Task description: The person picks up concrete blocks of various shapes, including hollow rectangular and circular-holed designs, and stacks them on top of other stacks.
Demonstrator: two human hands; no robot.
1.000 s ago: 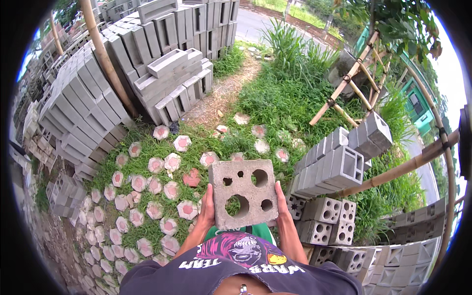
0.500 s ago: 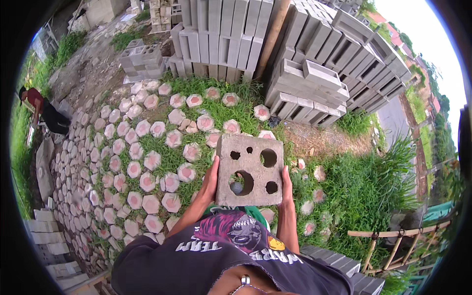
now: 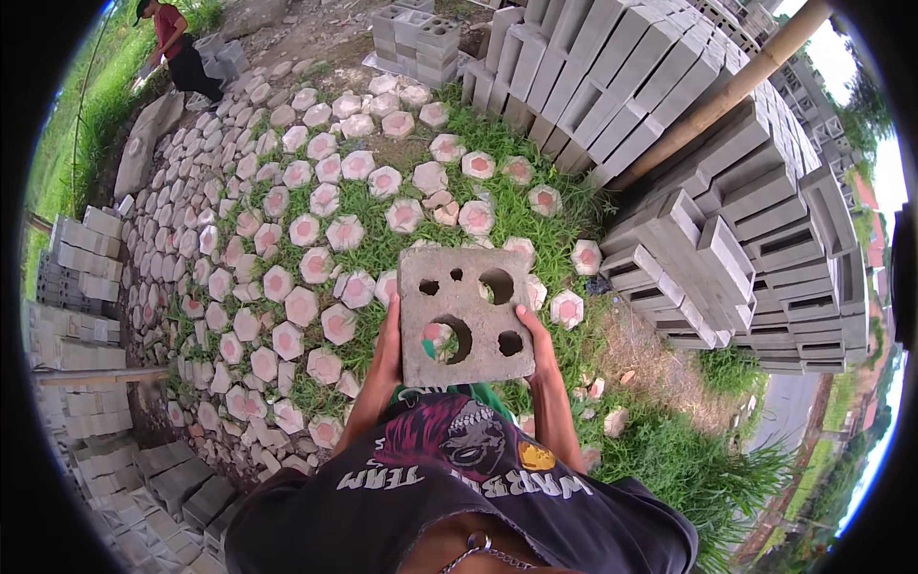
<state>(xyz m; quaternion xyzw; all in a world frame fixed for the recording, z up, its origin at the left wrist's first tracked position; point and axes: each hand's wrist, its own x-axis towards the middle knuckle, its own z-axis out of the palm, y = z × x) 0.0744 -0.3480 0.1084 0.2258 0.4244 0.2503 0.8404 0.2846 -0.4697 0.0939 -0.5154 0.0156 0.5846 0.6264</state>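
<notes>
Ground: hexagonal pavers (image 3: 287, 340) set in grass, filling the middle. Large stack of hollow grey blocks (image 3: 775, 258) to the right, bamboo pole (image 3: 719, 96) slanting across its edge. Upper left, a co-worker (image 3: 182, 50) in dark red top and black trousers.

Concrete block (image 3: 469, 364) held in front of the wearer's torso, above the pavers. Its pierced face points up at the camera, one edge toward the chest, turned slightly counterclockwise. Face looks nearly square; depth hidden, so cannot tell the long axis.

Block sits between the two hands, clamped from both sides. Left grip (image 3: 387, 340) flat along its left side; right grip (image 3: 542, 349) on its right side, thumb at the face's edge. Hands spread to the block's width.

Five holes, widest at lower left, smallest near the far edge.
</notes>
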